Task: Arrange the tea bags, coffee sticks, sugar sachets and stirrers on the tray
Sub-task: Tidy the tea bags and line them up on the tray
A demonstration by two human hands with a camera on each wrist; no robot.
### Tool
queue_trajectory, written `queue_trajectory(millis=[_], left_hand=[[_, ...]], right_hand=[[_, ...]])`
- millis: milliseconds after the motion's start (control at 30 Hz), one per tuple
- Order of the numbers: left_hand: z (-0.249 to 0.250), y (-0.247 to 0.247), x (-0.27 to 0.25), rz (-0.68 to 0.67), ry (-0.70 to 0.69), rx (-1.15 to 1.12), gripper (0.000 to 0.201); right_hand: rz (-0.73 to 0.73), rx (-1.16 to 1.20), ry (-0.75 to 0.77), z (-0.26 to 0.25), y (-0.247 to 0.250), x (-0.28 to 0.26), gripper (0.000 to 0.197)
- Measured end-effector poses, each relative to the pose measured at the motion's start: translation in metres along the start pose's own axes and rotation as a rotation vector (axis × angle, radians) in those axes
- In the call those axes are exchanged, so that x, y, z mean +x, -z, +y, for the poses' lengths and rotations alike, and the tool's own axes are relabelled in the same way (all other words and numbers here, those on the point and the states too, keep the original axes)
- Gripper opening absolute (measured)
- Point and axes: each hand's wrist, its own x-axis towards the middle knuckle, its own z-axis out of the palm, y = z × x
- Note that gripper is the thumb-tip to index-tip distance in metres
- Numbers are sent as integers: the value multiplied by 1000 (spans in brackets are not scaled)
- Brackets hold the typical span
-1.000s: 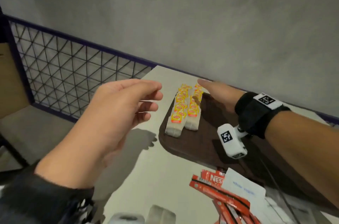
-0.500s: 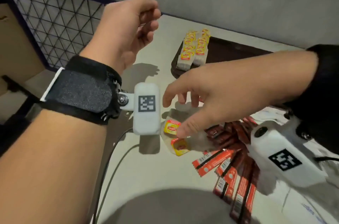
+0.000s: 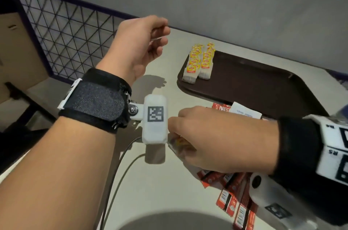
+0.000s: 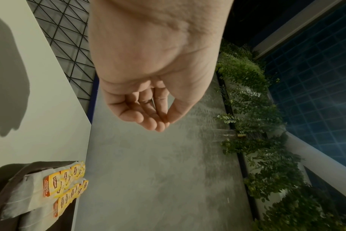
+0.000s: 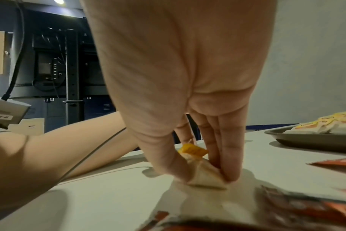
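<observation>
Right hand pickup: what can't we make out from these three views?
- Tea bags under the right hand: head view, the hand and left wrist camera cover them; count unclear.
- Pinched tea bag: right wrist view, label hidden by the thumb, motion-blurred.
- Coffee sticks: head view, cut off by the right wrist camera and bottom edge; a red blur in the right wrist view.
- Stirrers: not identifiable in any view.

A wire-mesh railing (image 3: 62, 41) and cardboard box (image 3: 17, 56) stand beside the white table (image 3: 98, 163).

Right hand (image 3: 205, 139) pinching down; left hand (image 3: 139, 47) raised, loosely curled.
</observation>
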Motion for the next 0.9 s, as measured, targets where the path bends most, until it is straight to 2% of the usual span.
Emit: queue_trajectory(millis=[100,267,333,467,600,667,700,833,900], left_hand=[[-1,-1,1,-10,7,12,14],[-3,-6,1,-36,9,29,10],[-4,-6,1,-36,7,35,9],[-4,-5,1,-19,-5,46,9],[-5,-3,1,-18,-5,46,7],[-6,-4,1,-21,-6,45,7],[-6,-4,1,-24,-8,45,8],[-6,-8,-3,-41,-35,113,9],[-3,-13,-8,-72,-79,184,6]], right_hand=[[5,3,-18,1,2,-2,7],[-62,53,-20,6,6,-15,32],[-67,66,-22,9,0,-15,35],[68,15,-6,17,-22,-5,27],[112,41,-52,28,-31,0,17],[139,118,-64,30,-25,-1,4],[145,166,-79,31,-20,-2,4],[190,438,-191,42,4,-9,17],[241,751,-279,54,11,-12,25]])
